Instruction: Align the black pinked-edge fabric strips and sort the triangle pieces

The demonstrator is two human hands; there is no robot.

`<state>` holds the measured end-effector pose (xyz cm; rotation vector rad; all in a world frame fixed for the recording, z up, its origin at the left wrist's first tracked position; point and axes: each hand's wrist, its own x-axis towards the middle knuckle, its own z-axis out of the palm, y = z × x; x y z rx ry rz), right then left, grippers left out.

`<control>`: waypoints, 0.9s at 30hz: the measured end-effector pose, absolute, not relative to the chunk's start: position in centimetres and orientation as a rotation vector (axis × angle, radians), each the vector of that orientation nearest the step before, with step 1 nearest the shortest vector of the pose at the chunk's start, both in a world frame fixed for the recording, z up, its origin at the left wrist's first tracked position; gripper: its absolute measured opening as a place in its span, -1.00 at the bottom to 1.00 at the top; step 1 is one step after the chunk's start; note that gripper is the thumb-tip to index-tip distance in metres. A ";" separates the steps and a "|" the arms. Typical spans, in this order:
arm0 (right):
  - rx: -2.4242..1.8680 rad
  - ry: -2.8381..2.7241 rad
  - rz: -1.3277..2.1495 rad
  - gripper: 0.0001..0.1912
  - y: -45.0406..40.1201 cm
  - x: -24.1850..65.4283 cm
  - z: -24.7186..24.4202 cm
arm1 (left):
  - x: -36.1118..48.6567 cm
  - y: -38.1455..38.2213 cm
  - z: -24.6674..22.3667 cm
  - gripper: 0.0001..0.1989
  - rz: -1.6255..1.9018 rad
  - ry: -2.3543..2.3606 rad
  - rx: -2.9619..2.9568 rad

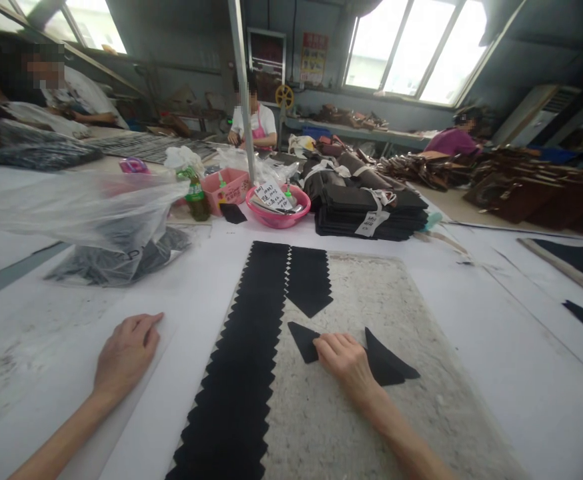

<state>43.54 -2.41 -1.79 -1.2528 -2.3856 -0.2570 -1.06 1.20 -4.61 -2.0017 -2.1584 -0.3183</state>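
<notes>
On the gray board [436, 400], the right hand [344, 357] covers the middle of the dark material beneath it; whether the left black piece [301, 341] and the right black piece [385, 363] join under the palm cannot be determined. The lower frame edge cuts off both forearms and the near end of the long black strip [236, 373]. The right hand is palm down, fingers bent together, fingertips at the left black piece. Its grip is nearly closed; the thumb is hidden, so pinching or pressing cannot be distinguished. The left hand [126, 353] rests palm down on the white surface [196, 287], left of the board, index finger extended forward. Its grip is partly open, with nothing visible in it. Both black pieces are matte and angular, with pointed corners. The long strip has zigzag edges; beside its far end lies a shorter black strip [309, 277] with a pointed near end.
</notes>
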 end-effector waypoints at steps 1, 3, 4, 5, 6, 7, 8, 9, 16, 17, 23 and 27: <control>-1.281 -2.347 -0.261 -0.90 -2.1 43.7 -1.7 | -1.0 1.2 -4.6 -0.64 -0.330 -2.160 -2.003; -1.315 -2.308 -0.239 -0.94 -1.6 43.9 -1.4 | -1.0 1.2 -4.7 -0.64 -0.353 -2.160 -2.007; -1.311 -2.324 -0.216 -0.94 -1.5 44.0 -1.2 | -1.0 1.2 -4.7 -0.64 -0.361 -2.161 -2.010; -1.292 -2.353 -0.194 -0.95 -1.5 44.0 -0.9 | -1.0 1.2 -4.8 -0.64 -0.365 -2.162 -2.015; -1.258 -2.389 -0.178 -0.95 -1.6 44.0 -0.7 | -1.0 1.2 -4.8 -0.64 -0.365 -2.165 -2.020; -1.216 -2.430 -0.164 -0.96 -1.9 44.0 -0.6 | -1.1 1.2 -4.8 -0.64 -0.361 -2.168 -2.025; -1.173 -2.467 -0.153 -0.96 -2.1 43.8 -0.4 | -1.1 1.2 -4.7 -0.64 -0.356 -2.170 -2.029; -1.136 -2.496 -0.146 -0.96 -2.4 43.7 -0.4 | -1.1 1.2 -4.7 -0.64 -0.351 -2.171 -2.031; -1.095 -2.546 -0.127 -0.90 -3.0 43.2 -1.0 | -0.8 1.0 -4.1 -0.63 -0.351 -2.148 -2.024; -1.095 -2.544 -0.133 -0.90 -2.9 43.3 -1.2 | -0.7 1.0 -4.0 -0.63 -0.352 -2.149 -2.021; -1.139 -2.513 -0.178 -0.87 -2.5 43.6 -1.5 | -1.1 1.1 -4.4 -0.64 -0.335 -2.179 -2.018; -1.124 -2.507 -0.154 -0.87 -2.3 43.5 -1.4 | -1.4 1.2 -4.9 -0.64 -0.347 -2.162 -2.014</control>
